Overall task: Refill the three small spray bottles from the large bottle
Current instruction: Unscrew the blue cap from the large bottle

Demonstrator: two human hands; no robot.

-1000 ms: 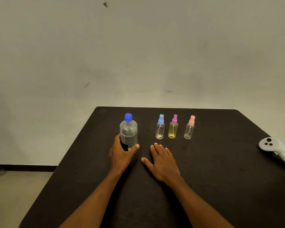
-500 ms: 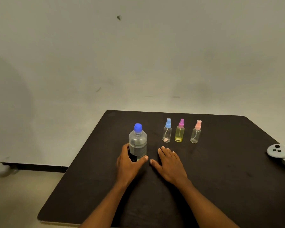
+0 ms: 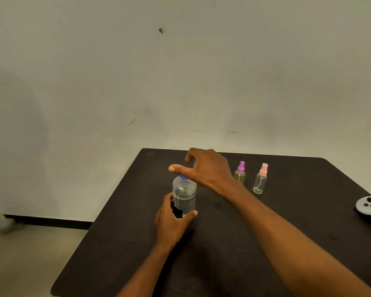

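Hardly begun, by the look of it: blue cap [image 3: 183,178] on the large bottle [image 3: 184,198], nothing poured, both visible sprayers shut. Left to do, in all likelihood: unscrewing, opening each small bottle, pouring, closing up again.

Stands upright near the middle of the dark matte table [image 3: 287,221], the large bottle: clear smooth plastic, rounded shoulders, dark label low down, clear liquid well up its body. Left hand [image 3: 171,224] wrapped round its lower part, thumb on the near side, fingers curled behind. Right hand [image 3: 208,168] poised just over the cap, thumb and forefinger apart, other fingers loosely bent, gripping nothing.

To the right, well apart from the large bottle: purple-capped spray bottle [image 3: 239,174], slim cylinder tinted yellow-green, and pink-capped spray bottle [image 3: 260,181], clear, thin dip tube inside, seemingly near empty. Only two of three in sight; third possibly hidden behind the right hand.

At the far right edge, a pale, smooth handheld controller [image 3: 369,205] with dark buttons.
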